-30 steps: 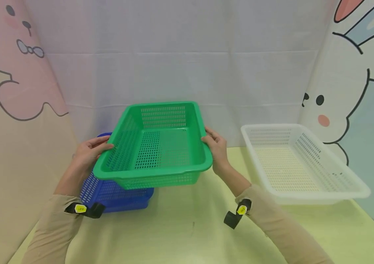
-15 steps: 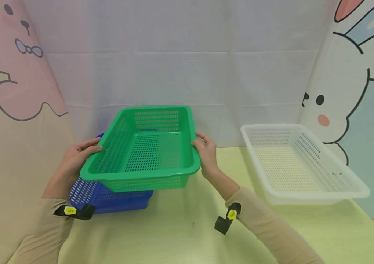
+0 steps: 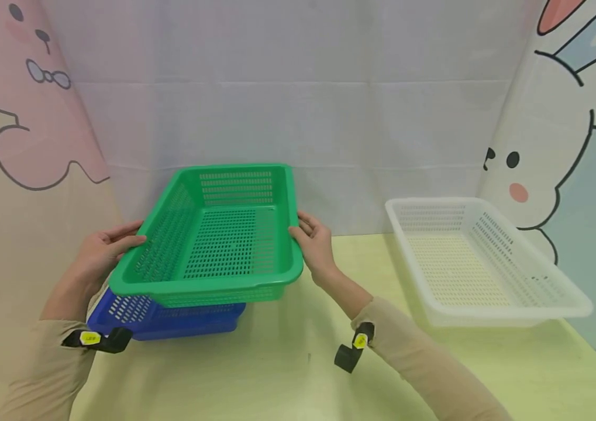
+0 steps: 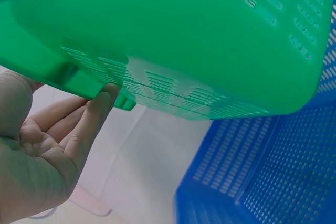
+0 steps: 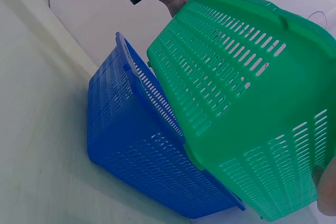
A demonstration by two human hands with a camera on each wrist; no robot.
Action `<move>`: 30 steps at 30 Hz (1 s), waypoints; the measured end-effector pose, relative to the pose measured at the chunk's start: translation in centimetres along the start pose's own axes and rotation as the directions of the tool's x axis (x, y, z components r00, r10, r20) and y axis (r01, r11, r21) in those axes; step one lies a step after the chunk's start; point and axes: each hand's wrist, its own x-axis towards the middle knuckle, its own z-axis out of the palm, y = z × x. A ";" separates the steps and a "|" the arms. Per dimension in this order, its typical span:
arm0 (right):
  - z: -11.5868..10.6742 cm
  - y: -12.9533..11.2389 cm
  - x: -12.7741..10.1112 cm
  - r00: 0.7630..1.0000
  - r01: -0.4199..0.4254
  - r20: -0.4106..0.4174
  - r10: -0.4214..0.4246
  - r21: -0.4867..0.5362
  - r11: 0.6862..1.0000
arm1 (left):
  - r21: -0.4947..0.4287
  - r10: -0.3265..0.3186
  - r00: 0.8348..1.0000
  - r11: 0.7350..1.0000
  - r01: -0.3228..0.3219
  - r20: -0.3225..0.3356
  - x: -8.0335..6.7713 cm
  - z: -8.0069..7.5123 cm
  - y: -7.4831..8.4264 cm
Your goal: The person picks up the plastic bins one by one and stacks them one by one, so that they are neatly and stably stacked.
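Note:
I hold a green slotted basket (image 3: 208, 286) by its two short sides. My left hand (image 3: 99, 252) grips the left rim, fingers under the lip (image 4: 79, 129) and thumb on top. My right hand (image 3: 314, 245) grips the right rim. The green basket hangs tilted over a blue slotted basket (image 3: 182, 318) that stands on the table at the left. In the left wrist view the green basket's underside (image 4: 184, 40) sits at the mouth of the blue basket (image 4: 273, 177); whether they touch I cannot tell. The right wrist view shows the green basket (image 5: 247, 103) overlapping the blue basket (image 5: 136, 156).
A white slotted basket (image 3: 487, 318) stands on the right of the yellow-green table (image 3: 287, 362). A white backdrop closes the rear, and cartoon-printed panels stand close on the left and right sides.
Both hands have carried the green basket leftward and down, from partly beside the blue basket to squarely over it. The white basket has not moved.

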 end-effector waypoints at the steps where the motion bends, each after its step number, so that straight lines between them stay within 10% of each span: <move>1: 0.1 0.0 0.0 1.000 0.001 0.014 -0.001 -0.002 1.000 | 0.030 0.002 1.000 1.000 -0.002 0.004 0.0 -0.2 0.0; 30: 3.8 0.7 -0.7 0.937 0.146 0.325 -0.124 -0.044 0.988 | 0.037 0.055 0.998 0.998 -0.054 -0.042 -1.4 -5.8 -0.8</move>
